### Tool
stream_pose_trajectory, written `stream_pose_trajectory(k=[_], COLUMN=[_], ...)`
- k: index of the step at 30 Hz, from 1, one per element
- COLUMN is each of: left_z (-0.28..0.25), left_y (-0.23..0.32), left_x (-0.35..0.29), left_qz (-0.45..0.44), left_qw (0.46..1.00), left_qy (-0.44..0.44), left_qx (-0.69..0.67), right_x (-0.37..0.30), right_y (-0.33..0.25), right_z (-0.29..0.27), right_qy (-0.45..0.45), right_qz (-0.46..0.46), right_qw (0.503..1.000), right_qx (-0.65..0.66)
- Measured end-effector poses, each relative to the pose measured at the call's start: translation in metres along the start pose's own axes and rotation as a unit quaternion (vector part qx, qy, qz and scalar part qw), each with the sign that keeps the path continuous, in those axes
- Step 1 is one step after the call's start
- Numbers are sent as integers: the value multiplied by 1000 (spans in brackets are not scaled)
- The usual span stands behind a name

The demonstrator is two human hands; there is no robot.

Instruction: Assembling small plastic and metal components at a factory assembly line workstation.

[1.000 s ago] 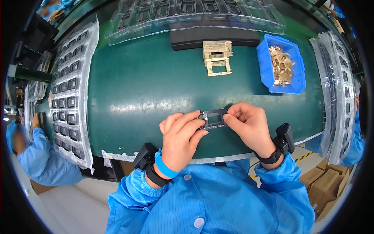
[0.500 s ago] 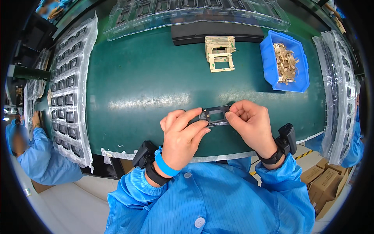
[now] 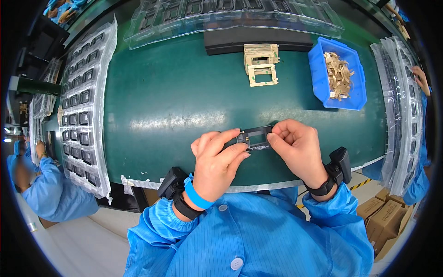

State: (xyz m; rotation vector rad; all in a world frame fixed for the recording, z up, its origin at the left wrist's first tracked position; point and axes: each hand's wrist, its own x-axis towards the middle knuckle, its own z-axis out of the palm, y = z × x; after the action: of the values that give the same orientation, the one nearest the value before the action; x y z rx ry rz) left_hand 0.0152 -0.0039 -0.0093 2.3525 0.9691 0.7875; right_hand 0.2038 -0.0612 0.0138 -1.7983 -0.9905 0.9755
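Just above the near part of the green table, both hands hold a small black plastic frame with a rectangular opening. My left hand pinches its left end between thumb and fingers. At the opposite end, my right hand has thumb and forefinger closed on the right edge, the other fingers curled in. The fingertips hide both ends of the frame. Farther off lies a stack of cream-coloured adhesive frames, and to its right stands a blue bin filled with curled tan paper strips.
Clear plastic trays of black parts line the left side, the right side and the far edge. A long black block lies behind the cream stack. Co-workers in blue sit left and right; cardboard boxes stand low right.
My hands and the black frame have barely moved. A co-worker's hand has appeared at the right-hand tray, and the co-worker at left has shifted a hand slightly.
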Motion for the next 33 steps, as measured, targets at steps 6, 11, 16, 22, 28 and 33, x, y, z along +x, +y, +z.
stream_pose_trajectory(k=[6,11,16,22,28,33], left_z=[0,0,2,2,1,5], left_y=[0,0,-1,-1,1,4], left_x=[0,0,-1,-1,0,-3], left_qz=[2,6,19,22,23,46], left_qw=[1000,1000,1000,999,999,995], left_qy=[1,1,3,-1,-25,-35], left_qx=[0,2,12,24,38,82], right_x=[0,1,0,-2,-2,-2], right_y=[-2,-1,-2,-2,-2,-3], right_z=[1,1,1,4,4,4], right_qy=[3,4,7,22,27,21], right_qz=[-2,-1,-4,-25,-29,-23], right_qw=[1000,1000,1000,999,998,999], right_qx=[-23,-23,-28,-35,-41,-37])
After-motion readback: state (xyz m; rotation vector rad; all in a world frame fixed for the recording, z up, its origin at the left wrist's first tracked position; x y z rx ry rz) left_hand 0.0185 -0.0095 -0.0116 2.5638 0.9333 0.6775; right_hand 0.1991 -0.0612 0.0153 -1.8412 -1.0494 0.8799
